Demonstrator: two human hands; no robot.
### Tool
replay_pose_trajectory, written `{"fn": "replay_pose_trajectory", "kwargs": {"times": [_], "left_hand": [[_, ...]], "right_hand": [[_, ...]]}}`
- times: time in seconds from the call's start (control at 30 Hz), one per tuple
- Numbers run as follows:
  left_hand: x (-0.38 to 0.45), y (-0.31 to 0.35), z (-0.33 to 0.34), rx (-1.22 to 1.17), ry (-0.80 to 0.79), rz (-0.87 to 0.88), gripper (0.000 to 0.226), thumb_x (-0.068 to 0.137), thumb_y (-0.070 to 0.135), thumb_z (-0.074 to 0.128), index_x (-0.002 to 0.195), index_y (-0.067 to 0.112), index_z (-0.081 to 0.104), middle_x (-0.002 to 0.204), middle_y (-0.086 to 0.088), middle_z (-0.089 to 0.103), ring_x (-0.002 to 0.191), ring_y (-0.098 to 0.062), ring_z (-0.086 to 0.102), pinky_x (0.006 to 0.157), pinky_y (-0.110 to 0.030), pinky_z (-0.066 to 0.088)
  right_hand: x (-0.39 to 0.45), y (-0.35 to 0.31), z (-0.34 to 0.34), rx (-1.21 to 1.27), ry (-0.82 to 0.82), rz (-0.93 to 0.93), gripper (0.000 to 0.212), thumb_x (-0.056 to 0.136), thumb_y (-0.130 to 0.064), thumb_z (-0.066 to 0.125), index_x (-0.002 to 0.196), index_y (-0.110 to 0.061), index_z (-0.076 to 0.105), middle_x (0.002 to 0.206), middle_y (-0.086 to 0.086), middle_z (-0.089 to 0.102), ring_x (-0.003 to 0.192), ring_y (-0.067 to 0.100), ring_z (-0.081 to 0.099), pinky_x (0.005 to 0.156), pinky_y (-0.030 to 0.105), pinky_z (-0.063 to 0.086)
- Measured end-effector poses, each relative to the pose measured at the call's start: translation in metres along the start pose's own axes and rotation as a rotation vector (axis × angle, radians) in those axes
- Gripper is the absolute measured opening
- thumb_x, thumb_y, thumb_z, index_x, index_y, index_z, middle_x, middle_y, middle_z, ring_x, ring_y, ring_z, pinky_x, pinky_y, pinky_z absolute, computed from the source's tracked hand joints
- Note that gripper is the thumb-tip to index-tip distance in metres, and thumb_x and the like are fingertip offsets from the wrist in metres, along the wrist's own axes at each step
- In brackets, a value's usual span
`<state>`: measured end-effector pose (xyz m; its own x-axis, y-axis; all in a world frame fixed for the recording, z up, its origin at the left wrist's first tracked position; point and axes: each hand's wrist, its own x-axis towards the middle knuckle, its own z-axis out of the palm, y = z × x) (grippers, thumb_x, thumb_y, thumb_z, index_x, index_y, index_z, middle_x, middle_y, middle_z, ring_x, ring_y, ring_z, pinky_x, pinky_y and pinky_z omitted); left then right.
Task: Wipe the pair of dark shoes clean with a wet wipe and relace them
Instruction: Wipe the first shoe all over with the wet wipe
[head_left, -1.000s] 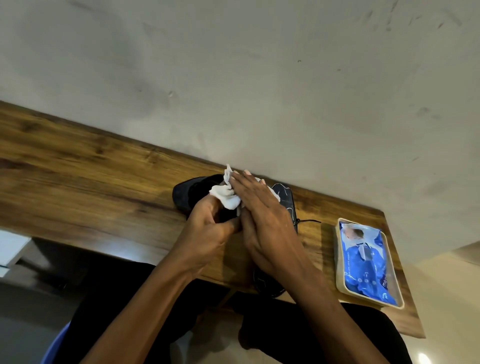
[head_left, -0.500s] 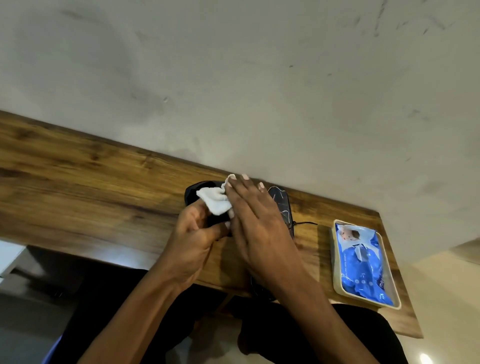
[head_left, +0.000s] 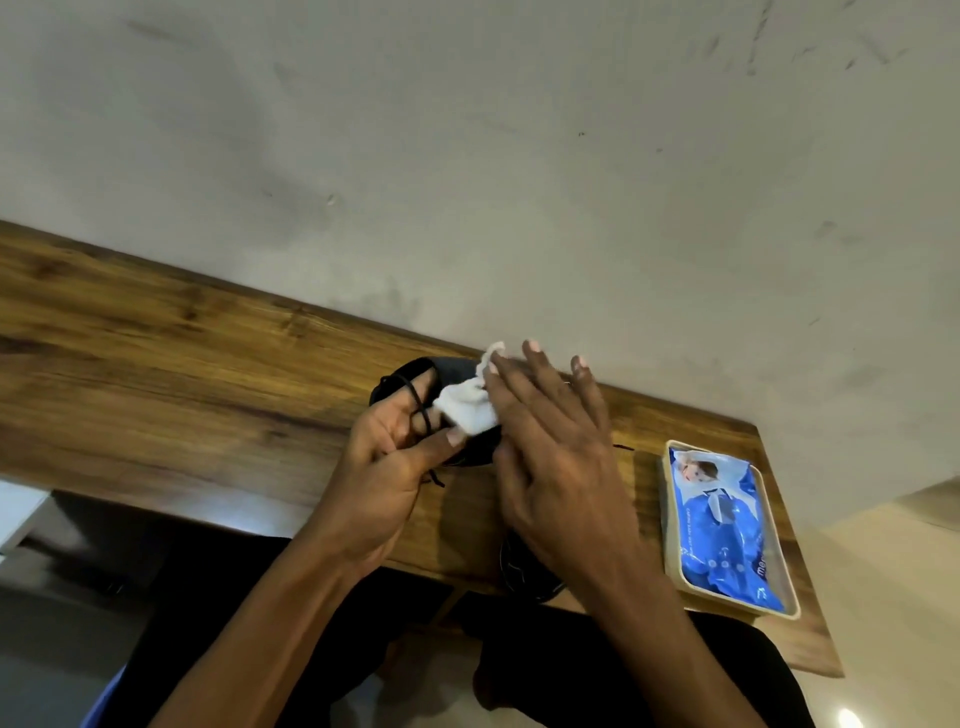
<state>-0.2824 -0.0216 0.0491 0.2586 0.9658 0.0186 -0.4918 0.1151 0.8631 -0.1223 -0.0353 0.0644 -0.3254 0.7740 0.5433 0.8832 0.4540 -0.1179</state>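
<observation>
Two dark shoes lie on the wooden table (head_left: 156, 374) against the wall. The left shoe (head_left: 454, 370) shows its toe beyond my hands. The other shoe (head_left: 524, 577) is mostly hidden under my right hand, with only its heel showing at the table's front edge. My left hand (head_left: 389, 467) pinches a crumpled white wet wipe (head_left: 465, 410) between thumb and fingers, and a black lace (head_left: 415, 402) loops over those fingers. My right hand (head_left: 550, 457) is flat with straight, spread fingers, and its index fingertip touches the wipe.
A blue pack of wet wipes (head_left: 722, 530) lies in a beige tray (head_left: 669, 519) at the table's right end. A grey wall rises directly behind the table. My dark-clad legs are below the front edge.
My right hand's fingers have spread and straightened over the right shoe. My left hand has loosened, so the black lace now shows across its fingers. The wipe stays between both hands.
</observation>
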Motion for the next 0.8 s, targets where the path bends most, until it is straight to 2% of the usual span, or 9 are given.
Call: {"fn": "replay_pose_trajectory", "kwargs": {"times": [0.13, 0.23, 0.37, 0.5, 0.6, 0.73, 0.8], "left_hand": [[0.001, 0.002, 0.006, -0.049, 0.017, 0.028, 0.057, 0.077, -0.003, 0.059, 0.133, 0.01, 0.056, 0.128, -0.011, 0.068, 0.119, -0.021, 0.065, 0.087, -0.023, 0.056], [0.001, 0.005, 0.006, -0.083, 0.0, 0.021, 0.056, 0.079, -0.001, 0.06, 0.134, 0.007, 0.055, 0.125, -0.015, 0.069, 0.117, -0.023, 0.066, 0.086, -0.026, 0.057], [0.001, 0.006, 0.003, -0.091, 0.023, 0.018, 0.059, 0.081, -0.001, 0.059, 0.139, 0.003, 0.05, 0.123, -0.016, 0.07, 0.116, -0.024, 0.067, 0.085, -0.026, 0.056], [0.0, 0.004, 0.006, -0.109, 0.011, 0.004, 0.056, 0.079, -0.003, 0.059, 0.134, 0.008, 0.055, 0.125, -0.014, 0.069, 0.116, -0.021, 0.067, 0.087, -0.024, 0.056], [-0.001, 0.002, 0.006, -0.106, 0.026, -0.017, 0.06, 0.078, -0.004, 0.059, 0.137, 0.008, 0.054, 0.129, -0.013, 0.067, 0.118, -0.021, 0.066, 0.087, -0.024, 0.056], [-0.002, 0.007, 0.004, -0.143, 0.025, -0.016, 0.06, 0.077, -0.004, 0.06, 0.135, 0.005, 0.054, 0.123, -0.015, 0.07, 0.109, -0.019, 0.069, 0.081, -0.023, 0.057], [-0.003, 0.011, 0.004, -0.156, 0.012, -0.009, 0.057, 0.079, -0.003, 0.059, 0.135, 0.004, 0.054, 0.122, -0.016, 0.07, 0.112, -0.022, 0.068, 0.083, -0.024, 0.057]], "right_hand": [[-0.003, -0.005, 0.0, -0.102, 0.033, -0.138, 0.049, 0.099, -0.013, 0.043, 0.147, -0.009, 0.053, 0.156, 0.008, 0.047, 0.151, 0.031, 0.034, 0.12, 0.061, 0.024], [-0.001, 0.018, -0.004, -0.123, 0.075, -0.044, 0.048, 0.098, -0.016, 0.044, 0.144, -0.01, 0.057, 0.15, 0.004, 0.055, 0.151, 0.031, 0.034, 0.119, 0.066, 0.022], [-0.003, 0.028, -0.004, 0.002, 0.086, 0.133, 0.051, 0.096, -0.015, 0.04, 0.144, -0.009, 0.056, 0.15, 0.002, 0.055, 0.153, 0.025, 0.032, 0.121, 0.063, 0.021], [-0.004, -0.001, -0.001, -0.02, 0.044, 0.078, 0.056, 0.094, -0.014, 0.04, 0.148, -0.006, 0.05, 0.157, 0.007, 0.047, 0.153, 0.024, 0.03, 0.121, 0.06, 0.023], [-0.002, -0.02, -0.003, 0.027, 0.003, 0.041, 0.055, 0.1, -0.027, 0.038, 0.151, -0.007, 0.047, 0.161, 0.006, 0.04, 0.155, 0.02, 0.024, 0.124, 0.057, 0.019], [0.003, -0.003, -0.008, 0.004, 0.088, 0.029, 0.05, 0.11, -0.038, 0.031, 0.14, -0.013, 0.061, 0.149, 0.001, 0.056, 0.151, 0.022, 0.035, 0.121, 0.06, 0.023], [0.003, 0.011, -0.012, 0.052, 0.141, 0.097, 0.047, 0.11, -0.037, 0.034, 0.135, -0.014, 0.066, 0.142, -0.002, 0.061, 0.149, 0.02, 0.039, 0.121, 0.059, 0.024]]}}
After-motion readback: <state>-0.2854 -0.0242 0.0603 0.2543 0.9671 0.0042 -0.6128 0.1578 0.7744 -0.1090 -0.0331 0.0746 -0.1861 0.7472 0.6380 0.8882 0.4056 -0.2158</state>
